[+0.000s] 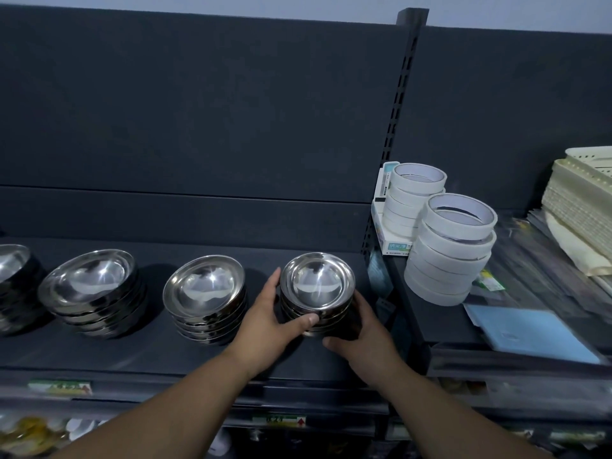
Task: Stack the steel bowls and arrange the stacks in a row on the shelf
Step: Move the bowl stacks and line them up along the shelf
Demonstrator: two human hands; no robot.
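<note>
Several stacks of steel bowls stand in a row on the dark shelf [205,356]. The rightmost stack [317,283] sits near the shelf's right end. My left hand [268,321] grips its left side, thumb across the front. My right hand [362,332] wraps around its right side and base. To the left stand a second stack [205,286], a third stack [89,281], and a fourth stack [13,270] cut off by the frame's left edge. Those stacks lean a little.
A slotted upright [394,127] divides this shelf from the neighbouring one, where two piles of white tape rolls [450,253] stand close to the rightmost stack. Cream plastic baskets [583,207] and blue packets [526,329] lie further right. Price tags run along the shelf's front edge.
</note>
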